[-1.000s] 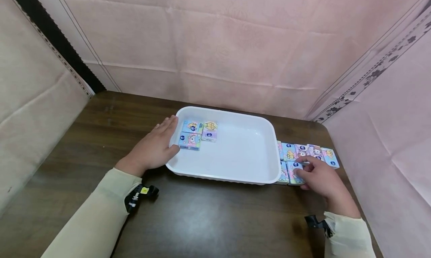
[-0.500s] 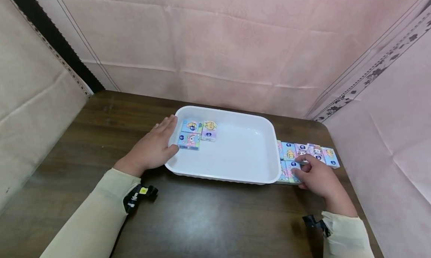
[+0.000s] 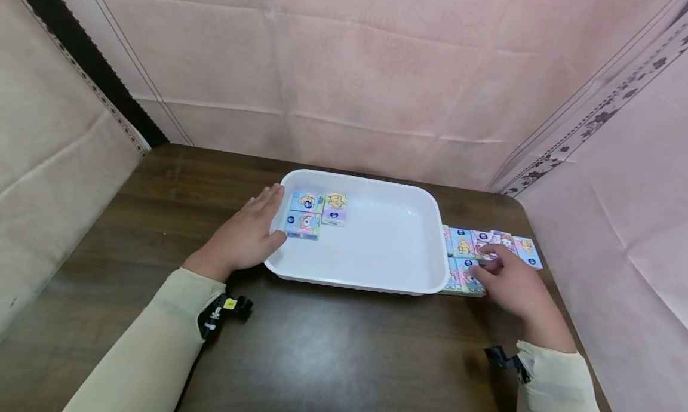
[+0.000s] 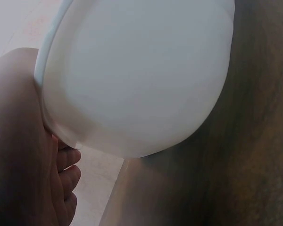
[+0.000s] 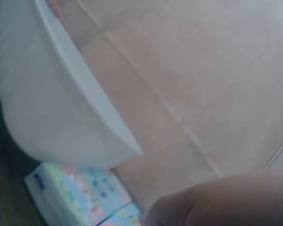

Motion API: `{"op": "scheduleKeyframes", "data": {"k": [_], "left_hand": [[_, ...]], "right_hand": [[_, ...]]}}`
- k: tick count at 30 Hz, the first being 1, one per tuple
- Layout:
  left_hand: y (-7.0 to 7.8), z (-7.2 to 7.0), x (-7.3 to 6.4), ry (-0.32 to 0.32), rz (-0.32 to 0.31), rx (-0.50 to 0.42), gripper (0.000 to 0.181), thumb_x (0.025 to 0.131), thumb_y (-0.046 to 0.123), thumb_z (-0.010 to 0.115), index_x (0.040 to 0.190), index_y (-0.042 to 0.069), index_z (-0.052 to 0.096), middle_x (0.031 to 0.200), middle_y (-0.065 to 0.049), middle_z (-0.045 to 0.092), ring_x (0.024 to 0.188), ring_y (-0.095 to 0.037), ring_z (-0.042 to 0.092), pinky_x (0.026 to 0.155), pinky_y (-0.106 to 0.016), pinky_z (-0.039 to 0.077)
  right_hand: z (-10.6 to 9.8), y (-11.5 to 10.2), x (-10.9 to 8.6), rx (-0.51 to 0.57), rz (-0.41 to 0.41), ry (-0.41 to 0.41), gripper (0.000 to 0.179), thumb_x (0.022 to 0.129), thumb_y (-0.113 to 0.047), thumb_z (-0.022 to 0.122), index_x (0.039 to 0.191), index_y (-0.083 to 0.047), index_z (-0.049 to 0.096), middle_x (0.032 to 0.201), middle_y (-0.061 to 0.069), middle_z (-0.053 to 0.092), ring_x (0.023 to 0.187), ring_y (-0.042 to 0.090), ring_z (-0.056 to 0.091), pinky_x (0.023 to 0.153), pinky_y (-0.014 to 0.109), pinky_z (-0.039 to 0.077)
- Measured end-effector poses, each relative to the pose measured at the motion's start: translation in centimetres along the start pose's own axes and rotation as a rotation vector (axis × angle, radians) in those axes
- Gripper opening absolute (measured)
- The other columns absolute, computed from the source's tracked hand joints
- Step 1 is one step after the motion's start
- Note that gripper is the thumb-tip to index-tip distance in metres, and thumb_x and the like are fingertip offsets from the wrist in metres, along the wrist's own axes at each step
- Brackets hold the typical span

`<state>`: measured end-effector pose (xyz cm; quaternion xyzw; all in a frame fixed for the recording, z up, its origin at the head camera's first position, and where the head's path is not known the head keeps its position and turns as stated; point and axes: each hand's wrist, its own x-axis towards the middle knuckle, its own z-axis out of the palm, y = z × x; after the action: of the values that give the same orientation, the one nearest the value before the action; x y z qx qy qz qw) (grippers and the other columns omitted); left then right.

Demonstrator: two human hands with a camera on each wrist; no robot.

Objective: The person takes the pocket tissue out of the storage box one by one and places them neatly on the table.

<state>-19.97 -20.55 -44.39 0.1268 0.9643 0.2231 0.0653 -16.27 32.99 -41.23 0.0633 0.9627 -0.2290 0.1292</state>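
A white rectangular tray (image 3: 376, 245) stands on the table. My left hand (image 3: 239, 239) rests on its left rim with the fingers stretched out; in the left wrist view its fingers (image 4: 68, 174) show beyond the rim. Inside the tray, at the left, lie a few small cartoon-printed packs (image 3: 303, 224). More packs lie in two rows right of the tray. Over the nearer row is my right hand (image 3: 510, 283), thumb beside the end pack (image 3: 469, 274) and index finger over the back row (image 3: 462, 242). Its thumb and index finger are apart, and the other fingers are mostly hidden.
The brown wooden table (image 3: 322, 352) reaches toward me in front of the tray. Pale cloth walls (image 3: 349, 71) enclose the back and both sides. The tray's right edge partly covers the leftmost packs. Each wrist wears a black camera strap (image 3: 220, 313).
The right thumb and index finger have spread slightly apart over the packs. The end pack of the nearer row sits a little differently. The left hand and tray have stayed in place.
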Motion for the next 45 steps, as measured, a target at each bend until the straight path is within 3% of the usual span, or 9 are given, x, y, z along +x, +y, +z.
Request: {"op": "scheduleKeyframes", "data": {"k": [4, 7, 15, 22, 33, 40, 45], "left_hand": [[0.0, 0.0, 0.0, -0.001, 0.001, 0.001, 0.096, 0.11, 0.045, 0.056, 0.182, 0.015, -0.001, 0.192, -0.006, 0.002, 0.179, -0.032, 0.002, 0.144, -0.06, 0.01], [-0.1, 0.0, 0.0, -0.002, -0.003, 0.001, 0.097, 0.11, 0.045, 0.056, 0.182, 0.015, -0.001, 0.192, -0.006, 0.002, 0.179, -0.033, 0.002, 0.144, -0.061, 0.01], [-0.2, 0.1, 0.0, 0.001, 0.003, -0.004, 0.096, 0.11, 0.045, 0.055, 0.182, 0.016, -0.002, 0.192, -0.006, 0.001, 0.179, -0.032, 0.002, 0.144, -0.06, 0.01], [-0.4, 0.1, 0.2, 0.0, 0.003, 0.009, 0.096, 0.11, 0.046, 0.056, 0.182, 0.015, 0.0, 0.192, -0.005, 0.002, 0.179, -0.033, 0.003, 0.144, -0.061, 0.01], [-0.3, 0.1, 0.1, 0.002, 0.012, 0.011, 0.097, 0.11, 0.046, 0.056, 0.182, 0.014, 0.0, 0.192, -0.006, 0.002, 0.179, -0.034, 0.003, 0.144, -0.061, 0.01], [-0.4, 0.1, 0.1, 0.002, 0.013, 0.013, 0.097, 0.109, 0.046, 0.057, 0.182, 0.014, 0.001, 0.192, -0.007, 0.003, 0.179, -0.034, 0.004, 0.144, -0.061, 0.011], [-0.2, 0.0, 0.1, 0.002, 0.015, 0.004, 0.097, 0.11, 0.045, 0.056, 0.182, 0.014, 0.0, 0.192, -0.007, 0.002, 0.179, -0.033, 0.004, 0.144, -0.06, 0.01]], "right_hand": [[-0.8, -1.5, -1.2, -0.02, -0.036, 0.104, 0.066, 0.107, -0.049, 0.071, 0.157, -0.007, 0.057, 0.14, 0.03, 0.068, 0.114, 0.044, 0.07, 0.075, 0.045, 0.066], [-1.1, -3.0, -2.1, -0.005, -0.089, 0.146, 0.062, 0.107, -0.049, 0.072, 0.152, -0.009, 0.061, 0.137, 0.024, 0.069, 0.113, 0.041, 0.069, 0.072, 0.04, 0.064], [-0.6, -7.1, -2.6, 0.09, -0.245, 0.108, 0.053, 0.108, -0.045, 0.074, 0.148, -0.012, 0.066, 0.133, 0.015, 0.068, 0.108, 0.031, 0.071, 0.07, 0.034, 0.063], [0.2, -10.9, -0.3, 0.14, -0.267, -0.016, 0.048, 0.106, -0.039, 0.078, 0.147, -0.017, 0.066, 0.133, 0.013, 0.069, 0.098, 0.026, 0.077, 0.073, 0.036, 0.068], [2.9, -15.7, 4.7, 0.208, -0.265, -0.193, 0.046, 0.104, -0.029, 0.082, 0.147, -0.018, 0.067, 0.131, 0.009, 0.067, 0.109, 0.031, 0.075, 0.082, 0.041, 0.071], [5.1, -18.7, 7.0, 0.177, -0.271, -0.247, 0.054, 0.102, -0.032, 0.084, 0.151, -0.023, 0.064, 0.138, 0.006, 0.065, 0.115, 0.026, 0.074, 0.087, 0.037, 0.07], [5.8, -20.4, 8.2, 0.192, -0.249, -0.259, 0.056, 0.102, -0.032, 0.084, 0.153, -0.023, 0.062, 0.137, 0.004, 0.063, 0.105, 0.025, 0.078, 0.089, 0.039, 0.07]]}}
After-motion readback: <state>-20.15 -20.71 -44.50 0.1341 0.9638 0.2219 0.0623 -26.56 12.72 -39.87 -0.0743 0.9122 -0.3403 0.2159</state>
